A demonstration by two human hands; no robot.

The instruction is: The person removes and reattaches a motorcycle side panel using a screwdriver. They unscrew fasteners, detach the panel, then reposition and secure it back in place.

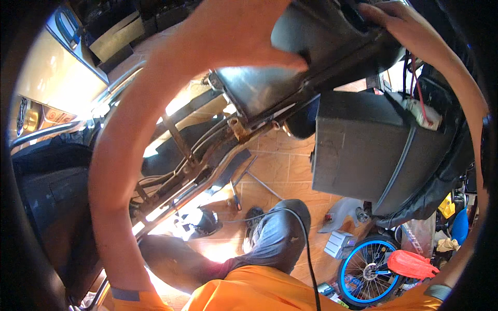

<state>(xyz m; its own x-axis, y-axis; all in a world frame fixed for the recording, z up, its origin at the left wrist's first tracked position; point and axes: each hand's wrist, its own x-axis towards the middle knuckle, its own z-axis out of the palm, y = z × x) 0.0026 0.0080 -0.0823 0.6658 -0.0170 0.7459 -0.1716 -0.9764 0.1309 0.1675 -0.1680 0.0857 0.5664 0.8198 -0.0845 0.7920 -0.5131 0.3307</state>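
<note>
Both my arms reach up around a black plastic housing [342, 57] at the top of the view, set over a rusty metal vehicle frame [228, 136]. My left hand [238, 36] grips its left side, the thumb stretched across the glossy surface; the other fingers are out of sight. At the top right my right hand [391, 19] closes over the housing's upper edge. Below it is a large dark grey box [358, 147] with a strap-like band. A pale connector [424, 115] with red wires lies against that box.
On the tiled floor [282, 160] lies a screwdriver [236, 199]. A blue-rimmed wheel [369, 270], a red object [412, 264] and a grey curved part [345, 214] are at the lower right. A black cable [306, 236] crosses my knee. A dark padded seat-like thing [49, 181] stands left.
</note>
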